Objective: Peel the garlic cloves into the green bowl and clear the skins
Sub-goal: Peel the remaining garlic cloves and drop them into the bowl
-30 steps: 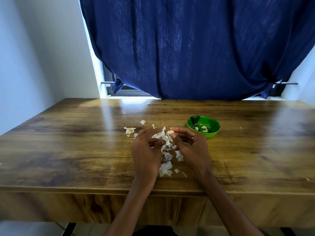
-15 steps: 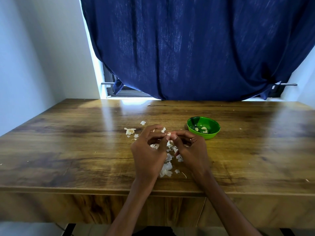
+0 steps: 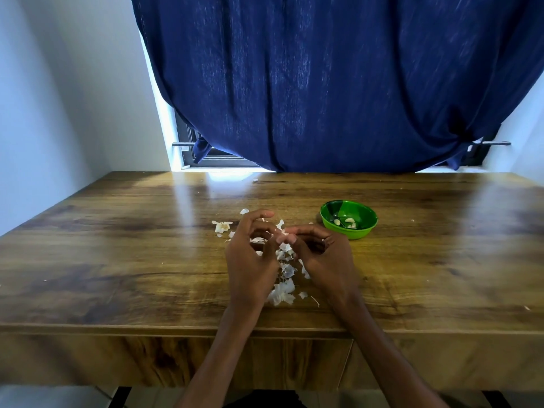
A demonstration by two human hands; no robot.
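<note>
Wooden table (image 3: 117, 260): both hands pinch one garlic clove (image 3: 283, 234) over skins (image 3: 281, 291).

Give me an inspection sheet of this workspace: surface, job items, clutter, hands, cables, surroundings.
Surface: wooden table, glossy, glare near the window.
Job's things: green bowl right of the hands, a few peeled cloves inside; one garlic clove held between both hands' fingertips.
Clutter: garlic skins strewn under and between the hands, more pieces to the left; not yet cleared.
Hands: left hand and right hand both pinch the clove above the skins.
Cables: nothing seen.
Surroundings: dark blue curtain over a window, white wall on the left.
</note>
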